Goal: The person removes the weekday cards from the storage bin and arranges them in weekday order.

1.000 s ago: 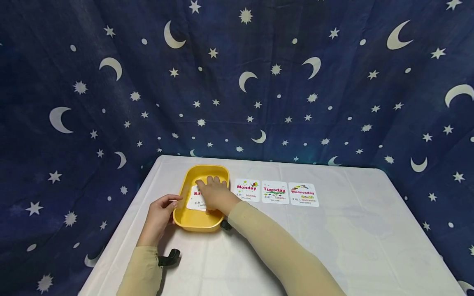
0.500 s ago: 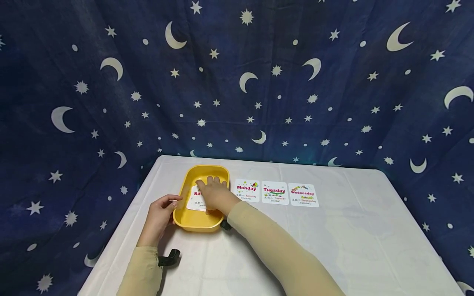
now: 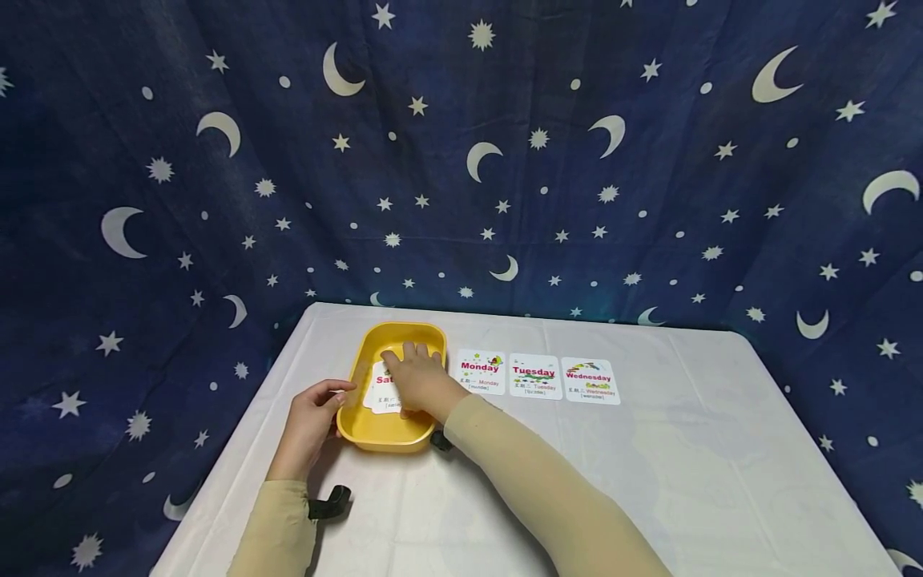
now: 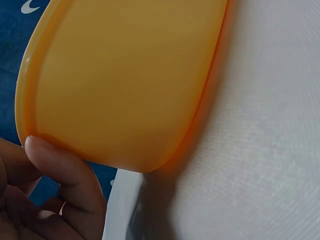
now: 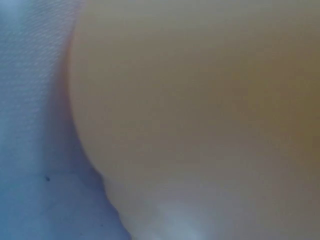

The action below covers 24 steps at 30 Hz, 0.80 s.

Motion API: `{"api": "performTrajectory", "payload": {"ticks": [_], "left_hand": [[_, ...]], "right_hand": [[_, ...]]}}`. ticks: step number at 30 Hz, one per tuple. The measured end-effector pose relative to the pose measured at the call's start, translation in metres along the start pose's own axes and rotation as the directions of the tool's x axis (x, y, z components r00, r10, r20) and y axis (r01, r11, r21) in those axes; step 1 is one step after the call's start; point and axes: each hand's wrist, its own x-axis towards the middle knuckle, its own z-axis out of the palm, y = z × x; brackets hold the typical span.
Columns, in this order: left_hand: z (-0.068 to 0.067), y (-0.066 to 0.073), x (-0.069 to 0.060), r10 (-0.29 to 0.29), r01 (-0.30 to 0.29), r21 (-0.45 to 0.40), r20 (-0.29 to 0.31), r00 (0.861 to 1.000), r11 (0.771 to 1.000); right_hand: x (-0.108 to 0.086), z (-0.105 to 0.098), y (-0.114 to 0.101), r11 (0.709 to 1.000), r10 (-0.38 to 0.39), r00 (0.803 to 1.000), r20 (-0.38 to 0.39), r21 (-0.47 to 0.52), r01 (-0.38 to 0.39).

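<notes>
A yellow plastic tray (image 3: 385, 437) sits at the left of the table. My left hand (image 3: 308, 418) holds its left rim; in the left wrist view, the thumb (image 4: 55, 157) lies against the rim with a finger behind it. Inside the tray, white cards (image 3: 384, 394) overlap, the top one showing "Sat" before my hand covers the rest. Over these cards is my right hand (image 3: 421, 383), back up, its grip on them hidden. The right wrist view is blurred, filled mostly by the tray's yellow wall (image 5: 165, 110).
Three cards lie in a row right of the tray: Monday (image 3: 480, 373), Tuesday (image 3: 535, 377) and Wednesday (image 3: 590, 381). A white cloth covers the table (image 3: 721, 465). Behind it hangs a dark blue curtain (image 3: 649, 256) with moons and stars.
Within the tray the cards have shifted slightly beneath my right hand; more of the top card's lettering and a lower card's edge now show. Both hands stay almost in place.
</notes>
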Motion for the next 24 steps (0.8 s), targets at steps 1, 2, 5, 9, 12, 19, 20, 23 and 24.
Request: {"api": "performTrajectory", "payload": {"ticks": [1,2,5,9,12,19,20,23,24], "left_hand": [[0.0,0.0002,0.0,0.0,0.0,-0.001,-0.001,1.0,1.0],[0.0,0.0004,-0.0001,0.0,0.0,-0.002,-0.002,1.0,1.0],[0.0001,0.001,-0.0003,-0.001,0.001,-0.002,-0.005,1.0,1.0],[0.0004,0.0014,-0.0005,0.0,0.0,-0.002,-0.006,1.0,1.0],[0.0007,0.0015,-0.0002,0.001,-0.001,0.0,-0.008,1.0,1.0],[0.0013,0.0025,-0.0007,0.002,-0.002,0.007,-0.011,1.0,1.0],[0.0013,0.0024,-0.0007,0.003,-0.003,0.008,-0.012,1.0,1.0],[0.0016,0.0016,-0.0004,0.002,-0.002,0.009,-0.013,1.0,1.0],[0.0017,0.0013,-0.0004,0.001,-0.001,0.01,-0.012,1.0,1.0]], "right_hand": [[-0.0005,-0.0001,0.0,1.0,-0.004,1.0,-0.006,-0.003,0.004],[-0.0011,-0.0001,0.0,1.0,-0.008,1.0,-0.012,-0.003,0.007],[-0.0029,-0.0001,0.0008,1.0,-0.02,0.999,-0.034,-0.006,0.019],[-0.006,-0.0003,0.0021,0.999,-0.033,0.997,-0.064,-0.009,0.032],[-0.0063,0.0014,0.0028,0.999,-0.043,0.996,-0.079,-0.022,0.042],[-0.0055,0.0044,0.0033,0.996,-0.063,0.993,-0.099,-0.064,0.057],[-0.0059,0.0045,0.0034,0.996,-0.065,0.993,-0.102,-0.066,0.058],[-0.0075,0.0047,0.0035,0.996,-0.066,0.992,-0.107,-0.064,0.06],[-0.0082,0.0049,0.0036,0.996,-0.068,0.992,-0.109,-0.062,0.061]]}}
